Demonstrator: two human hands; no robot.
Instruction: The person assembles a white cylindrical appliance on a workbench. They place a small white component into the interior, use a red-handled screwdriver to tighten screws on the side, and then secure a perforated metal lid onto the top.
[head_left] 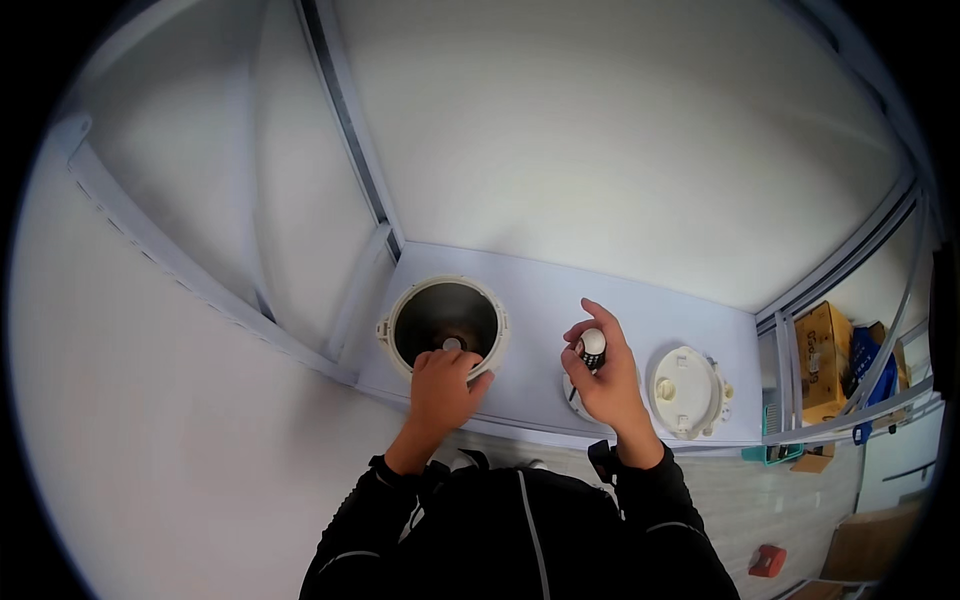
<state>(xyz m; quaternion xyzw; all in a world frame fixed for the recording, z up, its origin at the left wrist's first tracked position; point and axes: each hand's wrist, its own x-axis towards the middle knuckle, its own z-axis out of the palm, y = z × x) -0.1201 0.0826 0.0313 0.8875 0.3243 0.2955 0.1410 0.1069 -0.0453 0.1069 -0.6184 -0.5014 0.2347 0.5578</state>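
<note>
A rice cooker body [500, 350] with a cream rim and a dark, hollow inside stands at the left of the table. My left hand [446, 388] is closed over its near rim, fingers bent inward and thumb along the edge. Just beyond those fingertips a small pale round piece [452, 344] shows inside the cooker. My right hand [612, 380], raised over the table, is curled around a stubby thing with a rounded white end and a dark dotted grip [592, 345]. It may be a screwdriver handle. Beneath this hand lies a white round part [574, 399], mostly covered.
A cream round lid-like part [686, 380] with small tabs lies on the right of the white table [540, 290]. White walls and metal frame posts [345, 110] bound the table. Past the right post are cardboard boxes [822, 360], a teal basket [772, 453] and a red thing [767, 561] on the floor.
</note>
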